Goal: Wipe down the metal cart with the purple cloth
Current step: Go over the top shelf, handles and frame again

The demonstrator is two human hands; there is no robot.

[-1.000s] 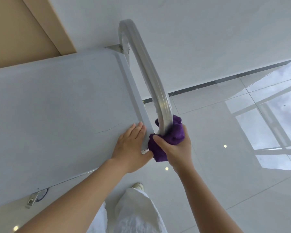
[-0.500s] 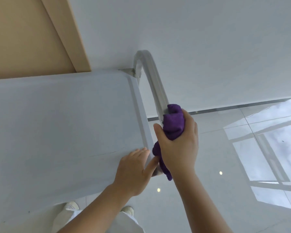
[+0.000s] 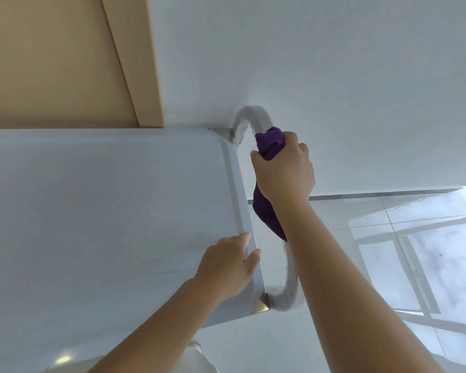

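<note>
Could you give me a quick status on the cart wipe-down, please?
Right hand grips purple cloth around the handle, near its far bend. Left hand rests on cart top edge. Nothing in the way.

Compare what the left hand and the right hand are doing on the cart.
The left hand rests on the cart top's edge, holding nothing; the right hand grips the purple cloth around the handle. The left hand sits near the cart's near corner; the right hand is up by the handle's far bend. Both touch the cart.

Matt metal cart, seemingly fuzzy cloth
</note>
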